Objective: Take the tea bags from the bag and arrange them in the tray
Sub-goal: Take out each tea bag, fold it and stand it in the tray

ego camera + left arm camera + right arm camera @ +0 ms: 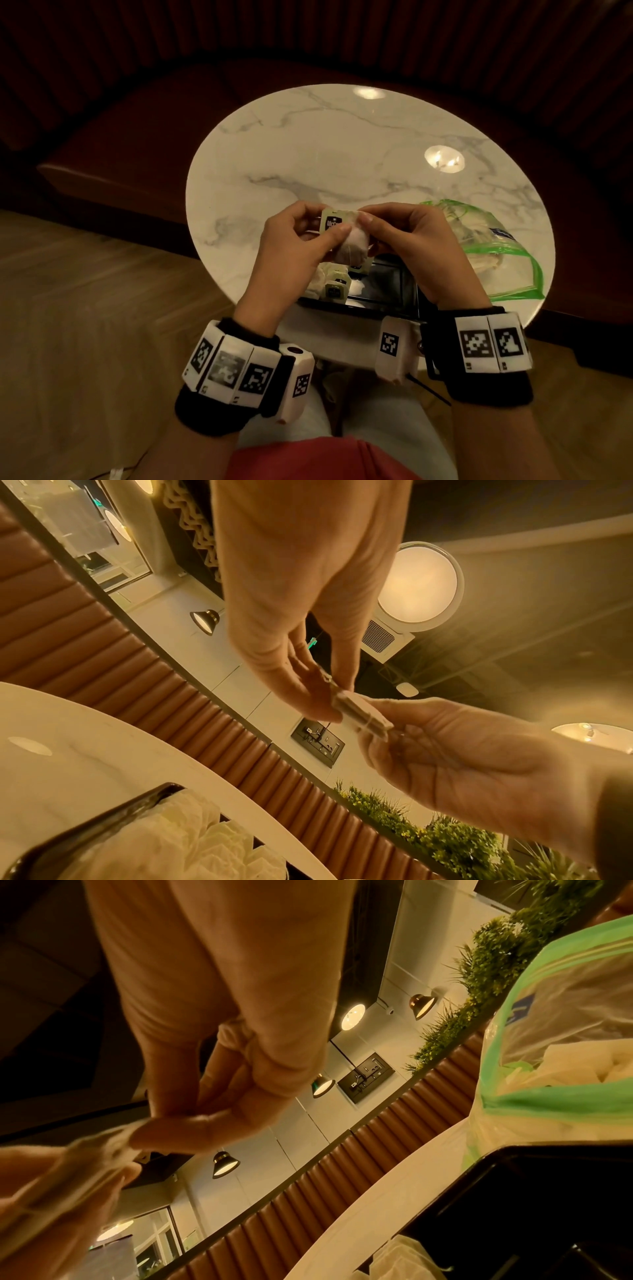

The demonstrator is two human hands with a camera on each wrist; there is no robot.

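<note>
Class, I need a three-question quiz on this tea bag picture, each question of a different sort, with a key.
1. True or false: the tea bag is held by both the left hand and the right hand.
2. Which side of the tray does the plastic bag lie on: A left, B right?
3. Fill in: the table top is ____ in shape.

Key: 1 true; 2 B; 3 round.

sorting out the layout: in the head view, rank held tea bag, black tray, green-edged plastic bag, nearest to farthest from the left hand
1. held tea bag, pinched in the left hand.
2. black tray, just below the hands.
3. green-edged plastic bag, out to the right.
</note>
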